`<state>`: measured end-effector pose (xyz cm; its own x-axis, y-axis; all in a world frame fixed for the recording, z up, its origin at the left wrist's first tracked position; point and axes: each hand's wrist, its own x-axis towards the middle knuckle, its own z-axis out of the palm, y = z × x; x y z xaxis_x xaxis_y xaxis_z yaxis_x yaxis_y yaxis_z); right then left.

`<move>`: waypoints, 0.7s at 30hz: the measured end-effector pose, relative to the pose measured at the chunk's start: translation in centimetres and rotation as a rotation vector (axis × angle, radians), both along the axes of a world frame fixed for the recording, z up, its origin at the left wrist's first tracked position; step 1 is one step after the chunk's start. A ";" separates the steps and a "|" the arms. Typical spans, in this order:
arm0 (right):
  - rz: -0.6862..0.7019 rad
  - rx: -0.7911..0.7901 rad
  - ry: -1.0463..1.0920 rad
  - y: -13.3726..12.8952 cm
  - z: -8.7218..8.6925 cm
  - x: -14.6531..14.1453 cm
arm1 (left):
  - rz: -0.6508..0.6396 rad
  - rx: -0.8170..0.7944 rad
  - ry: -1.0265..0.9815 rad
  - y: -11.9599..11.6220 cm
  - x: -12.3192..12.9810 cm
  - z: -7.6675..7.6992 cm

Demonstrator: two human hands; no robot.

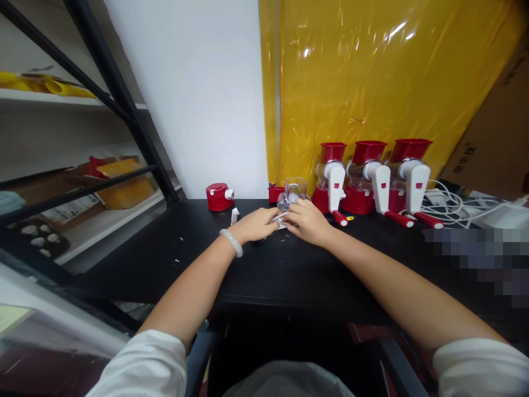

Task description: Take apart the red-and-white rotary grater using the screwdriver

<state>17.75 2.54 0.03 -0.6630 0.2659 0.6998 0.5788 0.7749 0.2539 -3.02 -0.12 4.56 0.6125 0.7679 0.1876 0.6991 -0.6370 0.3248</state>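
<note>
My left hand (258, 223), with a pale bangle on its wrist, has its fingers closed on the left side of a small whitish piece (280, 220). From the right, my right hand (306, 221) bends its fingers over the same piece. Just behind both hands a clear plastic housing (295, 189) stands on the black table (264, 270), partly covered by my right hand. A red round base (220, 197) with a white knob sits to the left. Near it a white strip (235, 215) stands on the table.
Three red and white crank machines (336, 184) stand at the right, handles pointing forward. A red part (275, 194) is behind the housing. White cables (448, 204) lie far right. A black-framed shelf (136, 124) rises at the left. Small white scraps dot the table.
</note>
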 end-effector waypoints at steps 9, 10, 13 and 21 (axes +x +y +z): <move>-0.015 -0.007 -0.019 0.1 -0.1 0.0 | 0.027 -0.017 -0.004 0.1 0.0 -0.2; -0.013 -0.009 -0.021 0.1 0.0 0.0 | 0.037 -0.009 0.000 0.1 0.1 -0.2; -0.015 -0.023 -0.029 0.0 0.0 0.0 | 0.083 0.010 0.014 0.0 0.3 -0.1; -0.051 0.020 -0.054 -0.1 -0.1 -0.1 | 0.147 -0.013 0.003 -0.2 0.6 -0.2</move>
